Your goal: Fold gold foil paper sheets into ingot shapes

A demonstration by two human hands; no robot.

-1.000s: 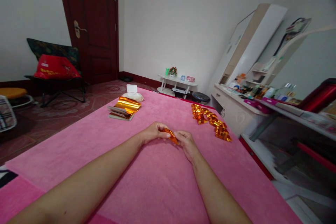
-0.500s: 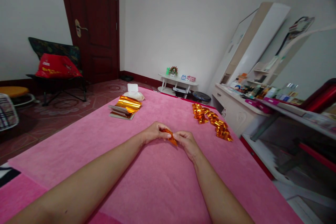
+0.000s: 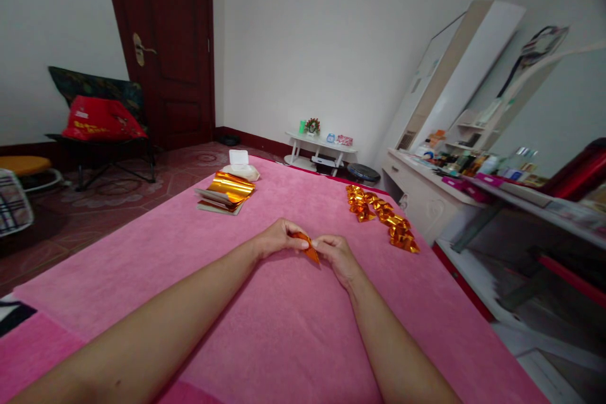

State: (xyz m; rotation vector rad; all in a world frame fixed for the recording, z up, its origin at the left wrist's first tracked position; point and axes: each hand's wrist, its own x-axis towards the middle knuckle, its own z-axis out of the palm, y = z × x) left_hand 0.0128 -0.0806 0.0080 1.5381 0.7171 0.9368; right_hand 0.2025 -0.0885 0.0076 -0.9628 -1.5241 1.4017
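On the cloth (image 3: 284, 322): foil sheets (image 3: 233, 188) left, probably wipes (image 3: 243, 172) behind them, foil pieces (image 3: 399, 225) right.

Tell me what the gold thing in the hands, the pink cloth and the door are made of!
Gold thing: probably foil-coated paper, shiny, ending in a sharp point; the stack nearby shows similar gold with dull, papery undersides.
Pink cloth: soft fabric, perhaps plush, matte with faint brushed-looking blotches.
Door: perhaps wood, dark red, slightly satiny, with moulded panels; painted metal could look similar.
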